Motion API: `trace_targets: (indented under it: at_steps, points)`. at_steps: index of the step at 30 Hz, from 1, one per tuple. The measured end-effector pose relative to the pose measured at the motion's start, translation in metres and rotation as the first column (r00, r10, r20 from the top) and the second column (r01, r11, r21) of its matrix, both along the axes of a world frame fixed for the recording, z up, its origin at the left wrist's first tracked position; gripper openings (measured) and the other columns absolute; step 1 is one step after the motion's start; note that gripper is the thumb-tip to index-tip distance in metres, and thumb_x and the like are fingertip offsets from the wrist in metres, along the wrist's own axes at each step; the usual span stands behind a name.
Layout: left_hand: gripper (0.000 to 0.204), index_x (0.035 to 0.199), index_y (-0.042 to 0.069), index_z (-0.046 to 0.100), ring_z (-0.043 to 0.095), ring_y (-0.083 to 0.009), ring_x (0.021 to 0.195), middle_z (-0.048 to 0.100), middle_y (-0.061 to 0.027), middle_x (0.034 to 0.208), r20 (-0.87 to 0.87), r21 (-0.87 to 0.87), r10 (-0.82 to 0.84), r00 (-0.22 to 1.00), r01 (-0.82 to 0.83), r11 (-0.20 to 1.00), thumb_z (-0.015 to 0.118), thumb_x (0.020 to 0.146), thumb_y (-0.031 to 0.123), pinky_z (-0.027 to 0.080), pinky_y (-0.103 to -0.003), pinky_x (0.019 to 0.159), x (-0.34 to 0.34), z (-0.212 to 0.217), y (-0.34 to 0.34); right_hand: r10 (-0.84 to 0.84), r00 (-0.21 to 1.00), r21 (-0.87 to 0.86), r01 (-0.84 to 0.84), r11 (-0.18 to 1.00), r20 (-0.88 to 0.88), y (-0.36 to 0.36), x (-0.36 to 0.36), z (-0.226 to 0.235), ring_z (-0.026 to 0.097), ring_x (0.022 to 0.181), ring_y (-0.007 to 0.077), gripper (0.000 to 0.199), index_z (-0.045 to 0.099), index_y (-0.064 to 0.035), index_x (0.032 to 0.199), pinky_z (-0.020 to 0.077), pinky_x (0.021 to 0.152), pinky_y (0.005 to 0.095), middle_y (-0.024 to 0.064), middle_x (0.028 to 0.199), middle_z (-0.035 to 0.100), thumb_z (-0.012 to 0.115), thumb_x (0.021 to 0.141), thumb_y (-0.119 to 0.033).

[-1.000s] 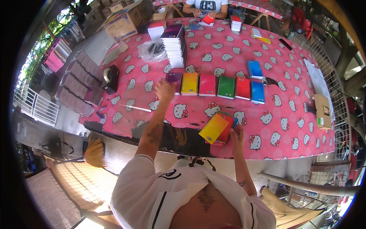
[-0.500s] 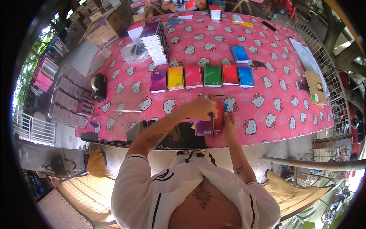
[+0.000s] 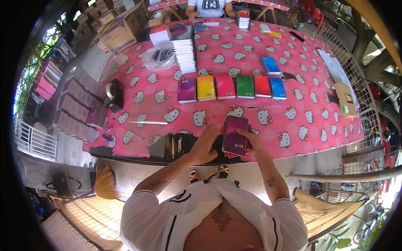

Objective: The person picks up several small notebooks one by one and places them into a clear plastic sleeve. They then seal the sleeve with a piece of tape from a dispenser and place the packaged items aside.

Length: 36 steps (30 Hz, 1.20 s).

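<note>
A small stack of spiral notebooks, a purple notebook on top, is at the near edge of the table. My right hand grips its right side, thumb on the purple cover; the fingers underneath are hidden. Left of the spiral edge, my left hand is open, fingers stretched and slightly blurred, holding nothing. Beyond lies a row of notebook piles: purple, yellow, pink, green, red and blue.
A tall notebook stack stands beside a clear plastic bag. At the left are a black tape dispenser and many stacked notebooks. A cardboard box sits at the right. Across the table is another person.
My left hand has come off the notebooks and moved left. The fanned notebooks are now squared together, purple on top, in my right hand. The whole view has shifted slightly.
</note>
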<state>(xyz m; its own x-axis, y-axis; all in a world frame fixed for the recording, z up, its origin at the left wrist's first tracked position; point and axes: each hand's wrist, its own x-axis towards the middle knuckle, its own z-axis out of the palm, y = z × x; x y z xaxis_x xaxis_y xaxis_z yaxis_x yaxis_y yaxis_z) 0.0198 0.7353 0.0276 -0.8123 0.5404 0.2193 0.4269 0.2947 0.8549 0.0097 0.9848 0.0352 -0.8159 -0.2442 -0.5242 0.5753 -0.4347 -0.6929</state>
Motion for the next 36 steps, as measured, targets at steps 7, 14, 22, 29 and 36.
trace_targets:
  at_steps: [7,14,22,29,36]
  points:
    - [0.084,0.140,0.015,0.037,0.050,-0.0365,0.125,0.046,-0.0168,0.137,-0.452,0.129,-0.148,0.879,0.229,0.965,0.083,0.069,0.009,0.039,-0.053,0.107,-0.005,0.005,-0.065,-0.211,0.932,-0.087,0.194,0.977,-0.295,-0.087,0.041,0.008,0.036,0.141,0.0299,0.102,0.010,-0.0111,0.159,0.0351,0.113,0.0491,0.0205,0.154,0.032,0.064,0.089,-0.060]
    - [0.108,0.155,0.012,0.013,0.046,-0.0265,0.132,0.044,-0.0146,0.141,0.260,0.542,-0.167,0.951,-0.001,0.840,0.079,0.070,-0.002,0.041,-0.040,0.109,-0.026,-0.059,-0.074,-0.081,0.694,0.207,0.322,0.924,-0.716,-0.157,0.032,-0.065,0.038,0.138,0.0274,0.116,0.007,-0.0096,0.159,0.0355,0.113,0.0406,0.0167,0.150,0.034,0.087,0.077,-0.026]
    - [0.104,0.153,0.009,0.019,0.046,-0.0242,0.132,0.045,-0.0132,0.138,0.304,0.541,-0.240,0.922,0.040,0.840,0.083,0.072,0.004,0.042,-0.039,0.108,-0.035,-0.054,-0.082,-0.077,0.591,0.248,0.449,0.858,-0.803,-0.159,0.026,-0.051,0.048,0.128,0.0247,0.112,0.022,-0.0084,0.154,0.0426,0.107,0.0392,0.0136,0.139,0.044,0.092,0.067,-0.019]
    - [0.087,0.136,0.007,0.033,0.056,-0.0230,0.121,0.052,-0.0093,0.126,0.239,0.425,-0.163,0.957,0.048,0.904,0.088,0.070,0.015,0.049,-0.039,0.100,-0.035,-0.056,-0.077,-0.057,0.636,0.290,0.428,0.856,-0.770,-0.164,0.027,-0.060,0.056,0.118,0.0230,0.091,0.038,-0.0054,0.135,0.0466,0.101,0.0378,0.0121,0.125,0.054,0.094,0.064,-0.017]
    - [0.102,0.145,-0.003,0.030,0.042,-0.0393,0.137,0.042,-0.0265,0.146,-0.182,-0.307,-0.042,0.982,-0.016,0.951,0.081,0.075,0.050,0.035,-0.050,0.111,-0.030,0.036,-0.099,0.069,0.619,0.425,0.450,0.785,-0.783,-0.149,0.027,-0.061,0.065,0.107,0.0235,0.086,0.039,-0.0052,0.131,0.0512,0.094,0.0371,0.0144,0.115,0.064,0.092,0.065,-0.016]
